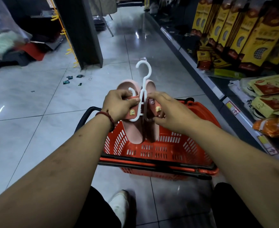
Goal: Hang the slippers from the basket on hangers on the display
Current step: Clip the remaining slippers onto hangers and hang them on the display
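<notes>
A pair of pink slippers (136, 130) with small yellow charms on their straps sits on a white plastic hanger (145, 71), soles back to back, held above an orange basket (168, 145). My left hand (119, 104) grips the left slipper's strap and the hanger's side arm. My right hand (170, 111) pinches the right slipper's strap. The hanger's hook points up and away from me. The basket's inside looks bare where I can see it.
A shelf unit (234, 66) with yellow boxes and packets runs along the right. A dark pillar (84, 38) with yellow hooks stands at the left rear. Small scraps (69, 79) lie on the tiled floor. My white shoe (120, 206) is below the basket.
</notes>
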